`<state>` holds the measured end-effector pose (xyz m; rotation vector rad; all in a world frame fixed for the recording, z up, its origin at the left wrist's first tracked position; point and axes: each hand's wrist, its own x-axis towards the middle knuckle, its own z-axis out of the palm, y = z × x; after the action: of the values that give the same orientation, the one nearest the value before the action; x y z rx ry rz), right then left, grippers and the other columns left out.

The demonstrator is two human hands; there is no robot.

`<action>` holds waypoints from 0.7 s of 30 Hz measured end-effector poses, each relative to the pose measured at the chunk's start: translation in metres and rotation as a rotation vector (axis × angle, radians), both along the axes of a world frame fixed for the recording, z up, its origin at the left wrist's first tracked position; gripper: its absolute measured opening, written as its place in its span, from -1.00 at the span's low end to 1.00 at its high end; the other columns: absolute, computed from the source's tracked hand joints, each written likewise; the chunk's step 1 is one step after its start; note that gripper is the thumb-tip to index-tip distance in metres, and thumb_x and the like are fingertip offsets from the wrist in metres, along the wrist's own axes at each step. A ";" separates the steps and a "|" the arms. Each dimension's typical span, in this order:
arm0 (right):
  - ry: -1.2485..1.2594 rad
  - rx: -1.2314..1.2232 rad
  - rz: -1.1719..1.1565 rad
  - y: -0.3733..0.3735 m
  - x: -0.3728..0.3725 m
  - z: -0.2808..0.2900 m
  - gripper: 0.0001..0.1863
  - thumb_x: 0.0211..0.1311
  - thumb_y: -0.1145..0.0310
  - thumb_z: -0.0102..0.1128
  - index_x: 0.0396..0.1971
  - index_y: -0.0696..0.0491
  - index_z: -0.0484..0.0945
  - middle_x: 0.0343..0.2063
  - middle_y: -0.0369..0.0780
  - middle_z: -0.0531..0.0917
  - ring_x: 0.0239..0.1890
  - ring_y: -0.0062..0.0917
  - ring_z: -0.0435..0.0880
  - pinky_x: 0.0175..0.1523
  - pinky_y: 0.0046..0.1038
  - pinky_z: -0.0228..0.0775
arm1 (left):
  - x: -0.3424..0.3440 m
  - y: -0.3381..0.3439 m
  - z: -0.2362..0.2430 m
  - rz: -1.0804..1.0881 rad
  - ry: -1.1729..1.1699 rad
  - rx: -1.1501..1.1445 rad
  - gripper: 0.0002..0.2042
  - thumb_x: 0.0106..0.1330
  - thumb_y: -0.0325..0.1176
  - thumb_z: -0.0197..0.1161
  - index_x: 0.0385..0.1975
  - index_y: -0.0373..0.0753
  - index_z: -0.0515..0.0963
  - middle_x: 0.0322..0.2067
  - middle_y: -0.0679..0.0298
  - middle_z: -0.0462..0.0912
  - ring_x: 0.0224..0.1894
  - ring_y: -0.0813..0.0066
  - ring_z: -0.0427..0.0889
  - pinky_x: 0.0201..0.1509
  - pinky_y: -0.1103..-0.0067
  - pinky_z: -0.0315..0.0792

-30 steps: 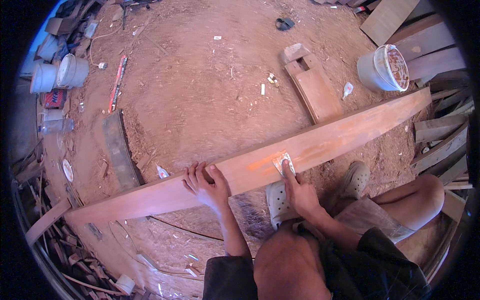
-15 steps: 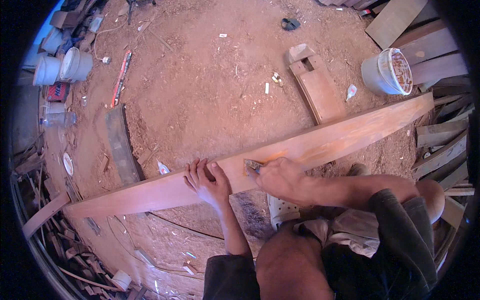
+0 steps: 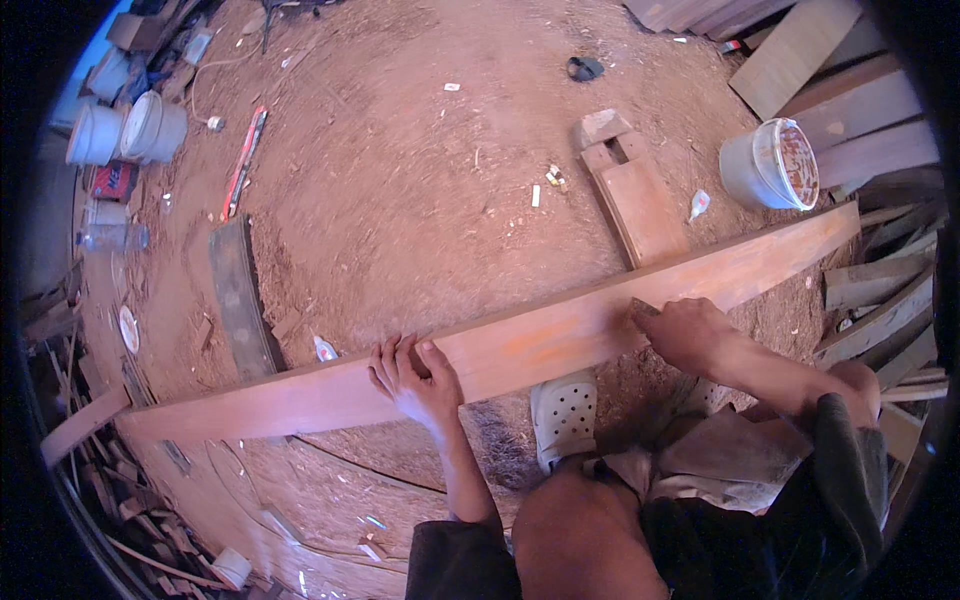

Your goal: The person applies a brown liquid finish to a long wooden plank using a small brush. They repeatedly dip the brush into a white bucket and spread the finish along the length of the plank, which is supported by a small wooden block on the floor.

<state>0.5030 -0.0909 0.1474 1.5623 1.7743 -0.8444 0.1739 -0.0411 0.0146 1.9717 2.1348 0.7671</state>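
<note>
A long, pale wooden plank [image 3: 520, 350] spans the view diagonally, with orange smears on its face near the middle and right end. My left hand [image 3: 418, 380] rests on its upper edge, fingers apart and slightly curled. My right hand [image 3: 690, 335] is closed on a small scraper [image 3: 642, 310], which is at the plank's face right of the orange smears; the blade is mostly hidden by the hand. Beyond the plank, a flat wooden piece [image 3: 645, 210] with a notched end lies on the floor, and a dark board [image 3: 240, 285] lies farther left.
A white bucket [image 3: 750, 165] with brown residue stands at right, beside leaning boards [image 3: 790, 55]. More buckets [image 3: 150, 130] sit at left. Wood offcuts [image 3: 135, 505] are heaped at both sides. Small bottles [image 3: 698, 205] lie on the dusty floor [image 3: 420, 200]. My clog [image 3: 565, 410] is below the plank.
My right hand with the scraper went left toward my left hand, then swung right along the plank to beyond the orange smears. My left hand has stayed on the edge.
</note>
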 end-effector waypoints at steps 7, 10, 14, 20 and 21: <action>0.593 0.530 -0.689 -0.058 -0.088 -0.035 -0.58 0.38 0.32 0.10 0.17 0.12 0.33 -0.45 0.02 0.65 -0.39 -0.13 0.72 -0.25 -0.16 0.55 | 0.001 0.004 -0.001 -0.024 0.009 -0.023 -0.79 0.25 -0.20 0.24 -0.24 -0.15 0.64 -0.02 0.23 0.62 0.26 0.09 0.40 0.43 0.06 0.01; 0.909 0.182 -1.103 -0.081 -0.140 -0.065 -0.66 0.40 0.38 0.06 0.10 0.14 0.36 -0.46 -0.14 0.63 -0.48 -0.48 0.64 -0.32 -0.37 0.52 | 0.002 0.004 0.000 -0.030 0.002 -0.013 -0.79 0.25 -0.19 0.25 -0.25 -0.15 0.64 -0.02 0.23 0.62 0.27 0.10 0.39 0.44 0.06 0.01; 1.166 -0.026 -1.441 -0.076 -0.190 -0.084 -0.77 0.48 0.35 -0.03 -0.01 0.14 0.42 -0.53 -0.30 0.54 -0.52 -0.68 0.49 -0.38 -0.56 0.43 | 0.003 0.002 -0.001 -0.018 0.012 -0.015 -0.78 0.27 -0.17 0.24 -0.24 -0.16 0.64 -0.03 0.23 0.61 0.26 0.10 0.40 0.44 0.10 0.00; 1.067 -0.076 -1.626 -0.056 -0.213 -0.095 -0.57 0.51 0.02 -0.04 -0.25 0.13 0.52 -0.64 -0.35 0.45 -0.58 -0.68 0.45 -0.46 -0.56 0.39 | 0.000 0.001 0.000 -0.041 -0.007 0.000 -0.70 0.40 -0.12 0.09 -0.17 -0.19 0.62 -0.03 0.20 0.62 0.26 0.07 0.42 0.43 0.07 -0.01; 1.061 -0.105 -1.658 -0.051 -0.214 -0.093 -0.53 0.50 -0.03 -0.04 -0.30 0.13 0.52 -0.65 -0.35 0.44 -0.59 -0.68 0.43 -0.48 -0.55 0.38 | -0.003 0.000 -0.003 -0.033 -0.083 0.026 -0.66 0.44 -0.10 -0.01 -0.15 -0.21 0.61 -0.04 0.19 0.63 0.25 0.06 0.42 0.43 0.07 -0.01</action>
<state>0.2892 -0.1423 0.0546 2.5838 0.3275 -2.7806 0.1713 -0.0409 0.0116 1.9462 2.0511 0.8593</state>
